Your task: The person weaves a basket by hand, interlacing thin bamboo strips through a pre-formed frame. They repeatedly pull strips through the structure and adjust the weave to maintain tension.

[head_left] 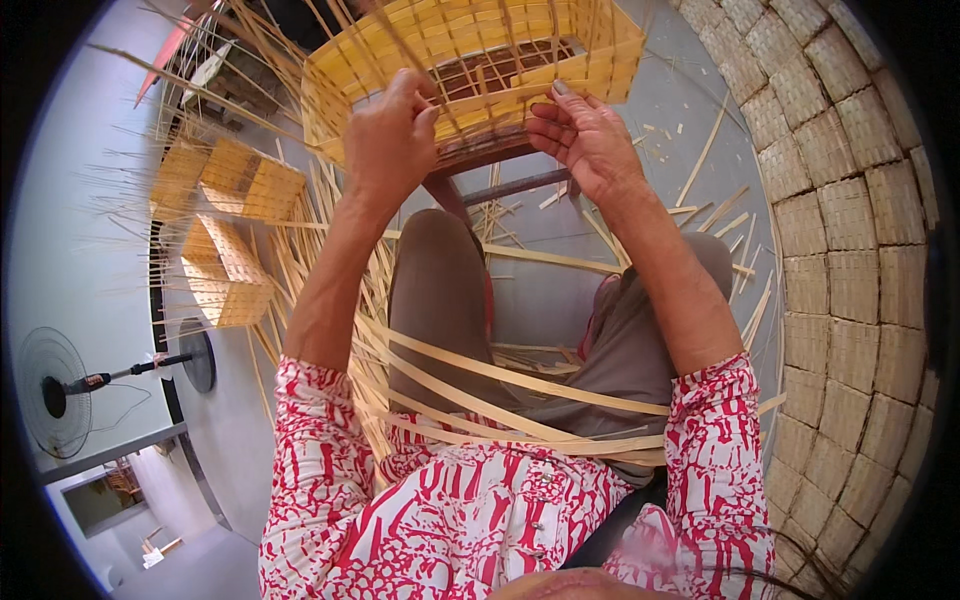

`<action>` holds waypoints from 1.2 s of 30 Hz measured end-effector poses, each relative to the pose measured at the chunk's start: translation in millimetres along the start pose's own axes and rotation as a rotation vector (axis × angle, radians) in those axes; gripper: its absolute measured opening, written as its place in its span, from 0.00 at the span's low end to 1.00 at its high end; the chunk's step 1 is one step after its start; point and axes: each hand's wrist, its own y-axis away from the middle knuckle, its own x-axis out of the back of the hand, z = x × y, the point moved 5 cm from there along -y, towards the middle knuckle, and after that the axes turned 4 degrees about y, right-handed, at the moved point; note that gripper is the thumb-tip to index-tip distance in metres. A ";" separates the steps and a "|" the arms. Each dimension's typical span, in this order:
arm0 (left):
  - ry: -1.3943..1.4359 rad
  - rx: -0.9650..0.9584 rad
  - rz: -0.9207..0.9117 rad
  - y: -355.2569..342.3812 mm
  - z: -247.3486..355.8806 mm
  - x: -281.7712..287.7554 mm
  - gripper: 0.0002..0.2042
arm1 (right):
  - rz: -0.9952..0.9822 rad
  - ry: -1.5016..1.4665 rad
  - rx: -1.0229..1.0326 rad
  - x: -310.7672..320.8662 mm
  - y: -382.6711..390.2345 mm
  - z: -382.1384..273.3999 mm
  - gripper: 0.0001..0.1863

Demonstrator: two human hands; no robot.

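One left grip (392,135) and one right grip (590,140) touch one basket (612,48).

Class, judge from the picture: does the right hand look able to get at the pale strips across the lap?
Probably yes: the pale strips lie mostly uncovered across the trousers, although the right sleeve seems to overlap some. The right hand, at the yellow basket, would need to draw back.

Pale strips (704,152) litter the gray floor (540,305) of a basket-weaving workshop, where a yellow basket (610,62) stands half-woven, more unfinished baskets (215,275) bristle at left and tightly stacked woven pieces (850,265) line the right side.
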 end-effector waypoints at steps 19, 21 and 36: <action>0.297 -0.051 0.012 -3.4 13.4 -33.5 0.15 | -0.097 0.088 0.058 -6.6 12.9 16.0 0.09; 0.336 -0.128 -0.028 -10.4 8.8 -30.3 0.14 | -0.135 0.190 0.209 -8.4 8.6 7.8 0.13; 0.656 -0.116 -0.390 -43.3 -22.8 -34.8 0.05 | -0.225 0.858 0.912 -51.8 -1.9 -33.5 0.11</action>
